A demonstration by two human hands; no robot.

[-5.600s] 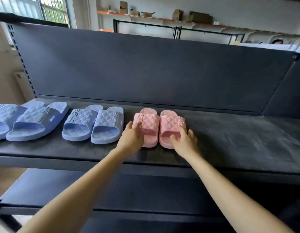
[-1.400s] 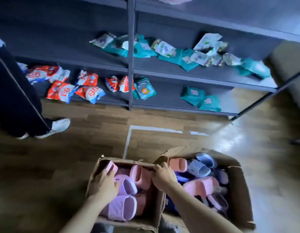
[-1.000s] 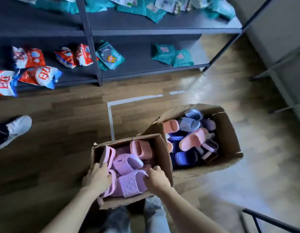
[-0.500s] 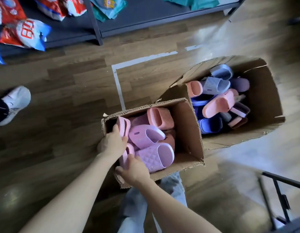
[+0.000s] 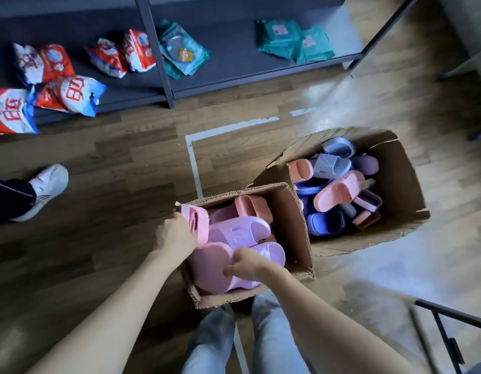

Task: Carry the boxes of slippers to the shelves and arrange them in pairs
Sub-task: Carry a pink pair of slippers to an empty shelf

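Slippers fill the near box, which stands on the wood floor just in front of my operator's knees, and both hands are inside it at its left side. The left hand grips an upright pink slipper standing on edge against the box's left wall, fingers curled round its strap side. The right hand pinches the right rim of a sole-up pink slipper lying in the box's near-left corner. I read both long axes as running from the box's near wall toward its far wall, so each should come straight up and out. The left hand is nearer the upright one, the right hand nearer the flat one. Both look soft, moulded and matt pink; whether they are a true pair I cannot tell from this angle. A lilac slipper lies between them and the box's right wall. A second box of mixed slippers sits beyond the near box's right corner.
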